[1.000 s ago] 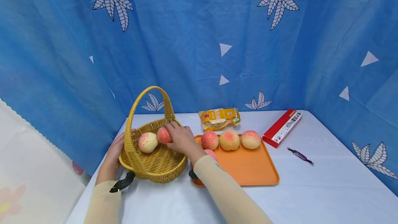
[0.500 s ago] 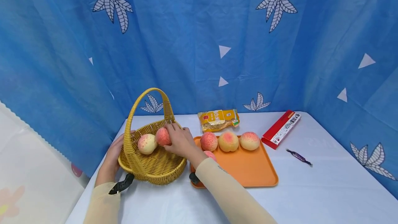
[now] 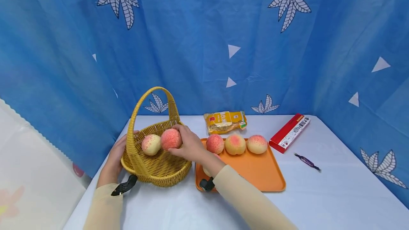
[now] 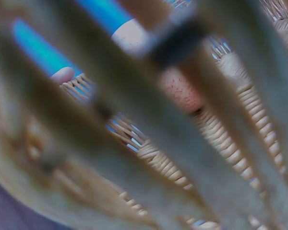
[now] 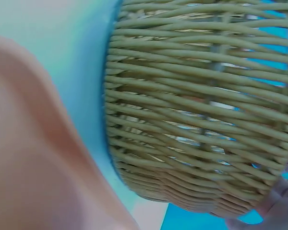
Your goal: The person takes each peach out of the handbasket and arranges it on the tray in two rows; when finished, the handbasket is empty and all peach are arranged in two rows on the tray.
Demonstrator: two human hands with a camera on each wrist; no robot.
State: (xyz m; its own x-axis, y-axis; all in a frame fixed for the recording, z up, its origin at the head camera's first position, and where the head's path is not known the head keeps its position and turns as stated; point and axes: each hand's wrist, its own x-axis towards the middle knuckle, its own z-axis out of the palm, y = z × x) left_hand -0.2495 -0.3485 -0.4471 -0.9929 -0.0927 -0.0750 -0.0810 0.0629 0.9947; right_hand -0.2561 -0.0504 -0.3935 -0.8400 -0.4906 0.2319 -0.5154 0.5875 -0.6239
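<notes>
A yellow wicker basket (image 3: 159,180) with an arched handle stands at the left of the table. My right hand (image 3: 191,144) reaches over its right rim and grips a pink peach (image 3: 171,139), thumb in front and fingers behind. Beside that peach, inside the basket, lies a paler cream-and-pink peach (image 3: 151,144). Along the basket's outer left side rests my left hand (image 3: 116,155), its fingers extended and partly hidden by the handle. The right wrist view is mostly woven basket wall, with the fingers (image 5: 276,208) at the lower right corner. Blurred bands cover much of the left wrist view.
An orange tray (image 3: 255,173) right of the basket holds several peaches (image 3: 235,144), one partly under my right wrist. Behind it lies a yellow food packet (image 3: 225,122). Farther right are a red-and-white pasta box (image 3: 289,133) and a purple wrapped candy (image 3: 307,162). A blue curtain (image 3: 204,45) hangs behind.
My right hand, with the pink peach in it, has shifted slightly right and the peach shows more fully. Its forearm has swung right, uncovering more of a tray peach. The left hand stays by the basket.
</notes>
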